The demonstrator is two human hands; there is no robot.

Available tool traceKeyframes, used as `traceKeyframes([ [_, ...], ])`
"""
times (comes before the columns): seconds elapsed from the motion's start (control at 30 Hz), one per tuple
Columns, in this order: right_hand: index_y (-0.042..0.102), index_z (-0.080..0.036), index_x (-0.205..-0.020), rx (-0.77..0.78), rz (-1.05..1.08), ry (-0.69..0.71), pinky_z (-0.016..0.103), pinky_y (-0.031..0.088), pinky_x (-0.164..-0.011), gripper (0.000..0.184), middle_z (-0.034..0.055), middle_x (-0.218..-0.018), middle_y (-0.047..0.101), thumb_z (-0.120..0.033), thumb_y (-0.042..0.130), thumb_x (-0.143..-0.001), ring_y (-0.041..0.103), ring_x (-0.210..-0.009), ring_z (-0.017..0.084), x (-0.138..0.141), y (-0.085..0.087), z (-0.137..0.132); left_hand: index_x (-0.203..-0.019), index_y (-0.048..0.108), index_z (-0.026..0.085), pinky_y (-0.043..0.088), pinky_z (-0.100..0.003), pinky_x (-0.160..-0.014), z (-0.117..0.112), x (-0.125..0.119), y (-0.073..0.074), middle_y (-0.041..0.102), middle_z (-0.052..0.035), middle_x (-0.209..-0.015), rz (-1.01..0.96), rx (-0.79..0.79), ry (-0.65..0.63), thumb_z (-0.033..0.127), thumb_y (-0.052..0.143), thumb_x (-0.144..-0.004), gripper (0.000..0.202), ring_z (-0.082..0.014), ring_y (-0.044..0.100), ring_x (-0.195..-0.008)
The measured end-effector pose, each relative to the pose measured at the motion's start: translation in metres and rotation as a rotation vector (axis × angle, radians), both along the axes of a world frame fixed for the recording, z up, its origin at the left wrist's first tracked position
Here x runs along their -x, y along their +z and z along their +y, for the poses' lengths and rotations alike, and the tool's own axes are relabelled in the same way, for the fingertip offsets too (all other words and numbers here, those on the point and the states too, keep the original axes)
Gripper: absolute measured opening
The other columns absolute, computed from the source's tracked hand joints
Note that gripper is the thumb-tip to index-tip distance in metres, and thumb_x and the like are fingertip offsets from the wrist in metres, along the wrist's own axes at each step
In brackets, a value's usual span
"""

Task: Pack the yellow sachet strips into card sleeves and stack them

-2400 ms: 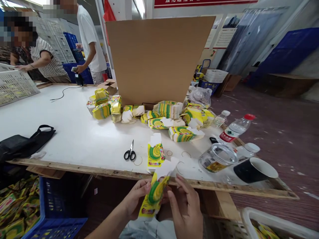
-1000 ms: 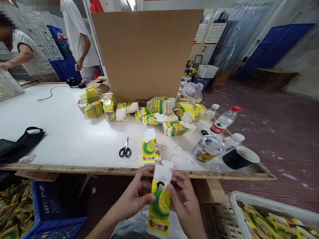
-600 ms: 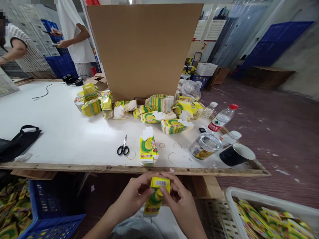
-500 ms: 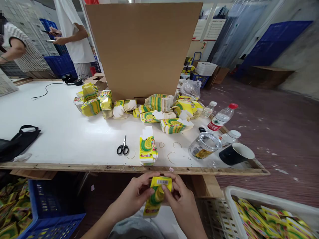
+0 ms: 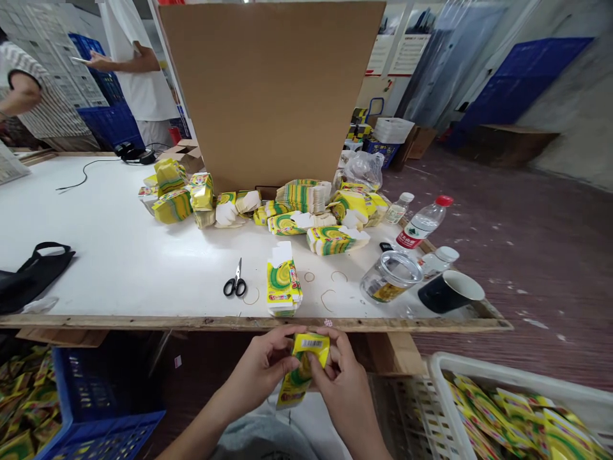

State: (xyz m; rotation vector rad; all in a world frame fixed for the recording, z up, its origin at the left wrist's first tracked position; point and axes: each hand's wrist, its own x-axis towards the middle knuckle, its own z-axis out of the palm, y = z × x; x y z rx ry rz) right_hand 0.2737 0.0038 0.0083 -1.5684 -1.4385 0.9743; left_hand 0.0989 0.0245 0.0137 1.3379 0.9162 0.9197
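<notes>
A small yellow and green cardboard box (image 5: 297, 377) with a barcode on its upper panel is held over my lap, just in front of the table edge. My left hand (image 5: 268, 364) grips its left side between thumb and fingers. On the other side, my right hand (image 5: 338, 377) pinches it, the thumb pressing on the printed face near the barcode. The fingers behind the box are partly hidden. Straight ahead on the table lies a stack of flattened yellow boxes (image 5: 283, 284), with black-handled scissors (image 5: 235, 283) to its left.
Bundles of flat boxes (image 5: 306, 197) lie before a large cardboard carton (image 5: 272, 96). A jar (image 5: 390, 278), a bottle (image 5: 421, 227) and a dark cup (image 5: 447, 294) stand right. A white basket (image 5: 438, 377) and blue crate (image 5: 67, 383) flank me. Two people stand at back left.
The view has shifted slightly. Both hands keep hold of the box, and its barcode panel now leans a little more. One person at the back has moved their arms.
</notes>
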Motion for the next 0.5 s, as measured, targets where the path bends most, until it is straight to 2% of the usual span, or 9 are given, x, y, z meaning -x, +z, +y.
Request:
traceKeyframes([
  [0.1, 0.057, -0.020, -0.116, -0.040, -0.067, -0.037, 0.024, 0.035, -0.050, 0.037, -0.0104, -0.055, 0.042, -0.037, 0.059, -0.083, 0.044, -0.048, 0.015, 0.003, -0.006, 0.001, -0.127, 0.067, 0.020, 0.054, -0.035, -0.091, 0.001, -0.001, -0.001, 0.077, -0.0106, -0.099, 0.021, 0.012, 0.005, 0.029, 0.068, -0.086, 0.042, -0.0245, 0.070, -0.093],
  [0.2, 0.058, -0.021, -0.115, -0.078, -0.103, -0.063, 0.024, 0.034, -0.049, 0.035, -0.0111, -0.053, 0.041, -0.034, 0.060, -0.082, 0.045, -0.046, 0.015, 0.006, -0.011, 0.002, -0.124, 0.069, 0.020, 0.053, -0.035, -0.093, 0.000, -0.002, -0.001, 0.077, -0.0112, -0.104, 0.024, -0.004, 0.026, 0.028, 0.069, -0.085, 0.040, -0.0259, 0.070, -0.100],
  [0.33, 0.058, -0.020, -0.117, -0.079, -0.004, 0.013, 0.022, 0.038, -0.049, 0.036, -0.0099, -0.054, 0.048, -0.034, 0.062, -0.085, 0.048, -0.047, 0.014, 0.004, -0.011, 0.003, -0.125, 0.066, 0.018, 0.053, -0.035, -0.090, -0.002, -0.003, -0.001, 0.078, -0.0104, -0.099, -0.030, 0.042, 0.059, 0.030, 0.073, -0.082, 0.045, -0.0253, 0.071, -0.096],
  [0.43, 0.061, -0.018, -0.120, -0.076, 0.122, 0.072, 0.024, 0.048, -0.053, 0.039, -0.0013, -0.066, 0.065, -0.039, 0.060, -0.088, 0.061, -0.057, 0.017, -0.004, -0.006, 0.004, -0.122, 0.068, 0.017, 0.055, -0.034, -0.085, -0.001, -0.002, -0.002, 0.078, -0.0103, -0.098, -0.081, 0.070, 0.066, 0.033, 0.076, -0.080, 0.046, -0.0254, 0.071, -0.094],
  [0.5, 0.068, -0.019, -0.116, -0.118, 0.161, 0.058, 0.029, 0.056, -0.069, 0.036, 0.0073, -0.088, 0.074, -0.042, 0.059, -0.089, 0.070, -0.080, 0.022, -0.011, -0.003, 0.004, -0.119, 0.069, 0.017, 0.056, -0.032, -0.081, 0.001, -0.002, -0.002, 0.078, -0.0107, -0.101, -0.105, 0.079, 0.078, 0.033, 0.078, -0.078, 0.045, -0.0253, 0.072, -0.092],
])
